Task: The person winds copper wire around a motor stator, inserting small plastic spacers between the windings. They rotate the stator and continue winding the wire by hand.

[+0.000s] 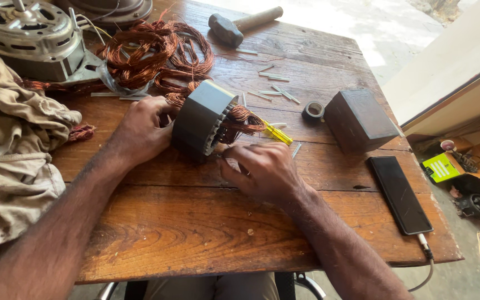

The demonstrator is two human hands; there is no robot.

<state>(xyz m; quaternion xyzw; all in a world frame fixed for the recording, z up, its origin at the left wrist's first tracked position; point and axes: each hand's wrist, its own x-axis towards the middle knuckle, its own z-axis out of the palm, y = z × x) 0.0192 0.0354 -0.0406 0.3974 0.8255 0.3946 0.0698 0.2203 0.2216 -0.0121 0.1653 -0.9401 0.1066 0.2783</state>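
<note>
A grey laminated motor stator [201, 119] stands on edge on the wooden table [195, 222], with copper wire windings [245, 119] spilling from its right face. My left hand [140, 130] grips the stator's left side and holds it up. My right hand [265, 169] rests on the table just right of the stator, fingers curled by its lower edge and the windings. Whether those fingers pinch anything is hidden. A yellow-handled screwdriver [277, 134] lies just beyond my right hand.
A tangle of loose copper wire [151, 53] and a metal motor housing [26, 33] sit at the back left. A hammer [234, 25], tape roll [313, 110], dark box [359, 119], black phone [400, 194] and beige cloth [12, 150] surround the work.
</note>
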